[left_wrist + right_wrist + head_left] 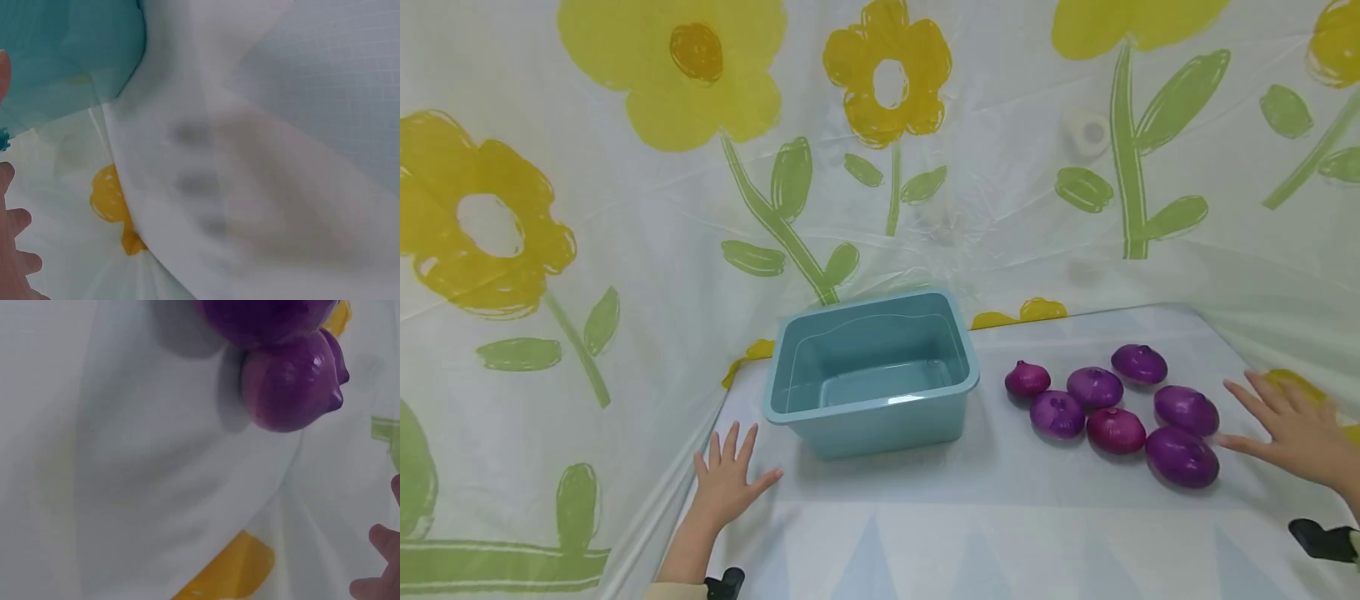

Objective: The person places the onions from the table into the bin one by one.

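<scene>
My left hand [727, 479] hovers with spread fingers by the near left corner of a blue plastic basin [880, 437], holding nothing. The basin has nothing inside. At the right, my right hand [1296, 429] is held out with fingers apart, just beside a group of several purple onions. Nearest to it are a large onion [1182, 457] in front and another onion [1187, 410] behind that one. A smaller, redder onion [1027, 380] with a pointed top lies at the group's left end. In the right wrist view, onions [290, 384] show at the top, apart from my fingertips [382, 540].
A white table [925, 542] with pale blue triangles bears the basin and the onions. Behind and beside it hangs a white curtain [1000, 208] printed with yellow flowers and green leaves. Dark wrist straps show at both sleeves.
</scene>
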Demonstrator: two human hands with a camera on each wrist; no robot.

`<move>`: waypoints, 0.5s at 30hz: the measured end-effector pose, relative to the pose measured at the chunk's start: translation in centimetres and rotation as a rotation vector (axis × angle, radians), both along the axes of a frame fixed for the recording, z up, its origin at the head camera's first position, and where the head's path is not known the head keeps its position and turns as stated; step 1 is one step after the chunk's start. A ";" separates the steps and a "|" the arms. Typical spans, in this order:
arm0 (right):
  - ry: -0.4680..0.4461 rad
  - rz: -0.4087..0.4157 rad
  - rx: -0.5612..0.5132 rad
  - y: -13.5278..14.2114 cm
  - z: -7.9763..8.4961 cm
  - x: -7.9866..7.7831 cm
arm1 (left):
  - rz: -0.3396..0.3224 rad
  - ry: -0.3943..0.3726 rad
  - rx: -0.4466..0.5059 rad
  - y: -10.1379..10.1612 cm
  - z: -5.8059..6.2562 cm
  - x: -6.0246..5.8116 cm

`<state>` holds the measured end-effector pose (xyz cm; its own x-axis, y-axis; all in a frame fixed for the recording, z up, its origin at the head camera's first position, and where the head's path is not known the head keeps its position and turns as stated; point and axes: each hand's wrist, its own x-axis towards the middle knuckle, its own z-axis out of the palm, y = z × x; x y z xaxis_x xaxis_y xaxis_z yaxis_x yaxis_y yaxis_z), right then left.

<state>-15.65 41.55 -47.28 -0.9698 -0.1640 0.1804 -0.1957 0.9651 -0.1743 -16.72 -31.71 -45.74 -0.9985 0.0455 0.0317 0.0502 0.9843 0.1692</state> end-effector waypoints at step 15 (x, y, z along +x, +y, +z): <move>0.000 0.152 -0.038 -4.2 1.9 -2.6 | -0.045 0.075 0.003 1.1 3.1 -1.7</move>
